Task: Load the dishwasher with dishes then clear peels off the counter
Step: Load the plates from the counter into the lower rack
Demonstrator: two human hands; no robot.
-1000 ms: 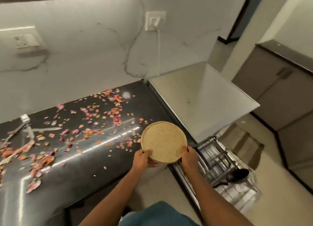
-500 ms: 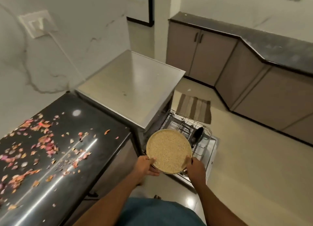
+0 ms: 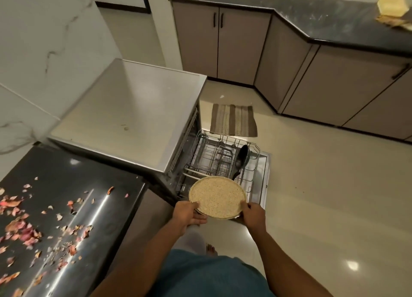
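So we've got both hands on the speckled beige plate [image 3: 218,196], one on each side. Our left hand [image 3: 188,215] pinches the near-left rim, thumb on top and fingers curled underneath. Our right hand [image 3: 254,215] grips the near-right rim the same way, thumb over the edge. The plate sits roughly flat in the air, over the near end of the pulled-out dishwasher rack [image 3: 220,160], not touching it as far as we can tell.

In the rack there's a dark pan [image 3: 242,156] standing on edge at the right side, handle pointing toward us. The rack rests over the open dishwasher door [image 3: 264,181], and the steel dishwasher [image 3: 131,111] butts against the right end of the desk [image 3: 66,218]. The peels [image 3: 26,225] are scattered across the left part of the desk, a few strays near its right edge.

Compared with half a second ago, we've turned more to the right: less of the desk shows, and the striped floor mat [image 3: 234,120] and the brown cabinets [image 3: 223,42] are fuller in view. The grip on the plate looks unchanged.
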